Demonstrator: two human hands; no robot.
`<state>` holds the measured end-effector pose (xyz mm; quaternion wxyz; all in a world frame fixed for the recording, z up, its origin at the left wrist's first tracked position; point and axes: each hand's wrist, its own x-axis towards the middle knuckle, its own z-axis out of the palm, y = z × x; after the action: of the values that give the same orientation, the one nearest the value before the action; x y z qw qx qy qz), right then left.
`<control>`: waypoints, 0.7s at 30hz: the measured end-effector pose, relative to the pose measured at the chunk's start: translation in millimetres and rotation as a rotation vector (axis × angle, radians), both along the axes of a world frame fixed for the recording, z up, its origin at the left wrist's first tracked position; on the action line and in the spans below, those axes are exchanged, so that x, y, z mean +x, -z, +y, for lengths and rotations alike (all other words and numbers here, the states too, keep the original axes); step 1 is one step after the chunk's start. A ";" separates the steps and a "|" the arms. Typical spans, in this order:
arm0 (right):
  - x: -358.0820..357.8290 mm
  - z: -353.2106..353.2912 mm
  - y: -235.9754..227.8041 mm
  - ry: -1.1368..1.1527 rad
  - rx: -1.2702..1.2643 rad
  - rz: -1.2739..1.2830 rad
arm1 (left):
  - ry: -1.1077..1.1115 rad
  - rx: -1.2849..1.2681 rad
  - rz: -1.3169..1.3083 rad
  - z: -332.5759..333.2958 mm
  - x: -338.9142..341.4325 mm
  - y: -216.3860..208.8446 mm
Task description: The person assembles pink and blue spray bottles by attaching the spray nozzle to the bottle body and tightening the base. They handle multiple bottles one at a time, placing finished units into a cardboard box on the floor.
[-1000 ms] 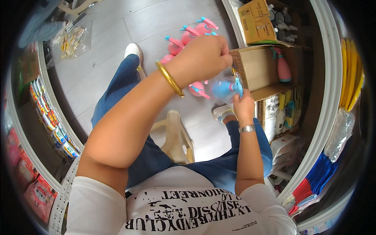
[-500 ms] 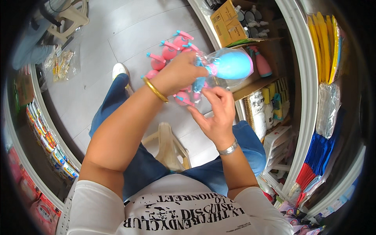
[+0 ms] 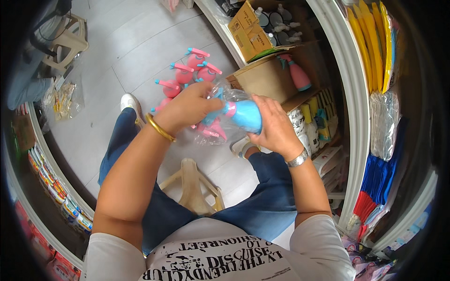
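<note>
A blue spray bottle (image 3: 246, 116) with a pink collar lies tilted in front of me, in loose clear plastic wrap (image 3: 213, 136). My left hand (image 3: 194, 103) is closed round its neck end, bunching the plastic there. My right hand (image 3: 275, 124) grips the wide base of the bottle, fingers on top and thumb below. The bottle's trigger head is partly hidden by the left hand and the wrap. Just beyond my left hand, several pink spray bottles (image 3: 182, 75) with blue nozzles stand on the floor.
An open cardboard box (image 3: 262, 77) at the right holds a pink spray bottle (image 3: 298, 75). Another carton (image 3: 251, 33) contains dark bottles. Shelves of packaged goods flank both sides. A beige plastic stool (image 3: 190, 187) is between my legs; a person sits at the far left.
The blue bottle has come left and down. My right hand, earlier beside the loose plastic with fingers apart, now grasps the base. My left hand stays at the neck end.
</note>
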<state>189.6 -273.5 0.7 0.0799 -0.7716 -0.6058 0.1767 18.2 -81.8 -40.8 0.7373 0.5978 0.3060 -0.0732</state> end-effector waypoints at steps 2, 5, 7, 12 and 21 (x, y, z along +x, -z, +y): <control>25.5 -7.7 6.6 0.051 -0.030 -0.058 | -0.150 -0.032 -0.096 -4.7 4.7 -10.7; 94.0 -32.2 37.2 0.238 0.002 -0.250 | -0.275 0.043 -0.153 -1.5 13.9 -7.6; 140.2 -43.0 61.3 0.403 -0.090 -0.281 | -0.309 0.106 -0.162 -0.3 19.3 0.5; 214.3 -30.8 121.5 0.639 -0.340 -0.329 | -0.313 0.096 -0.128 -5.4 28.4 11.9; 255.6 -34.9 194.2 0.730 -0.349 -0.262 | -0.263 0.123 -0.101 -9.9 33.8 14.7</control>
<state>445.2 -308.5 -193.5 -0.0723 -0.9534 -0.2587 0.1372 52.1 -91.7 -55.5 0.7169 0.5995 0.3484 0.0730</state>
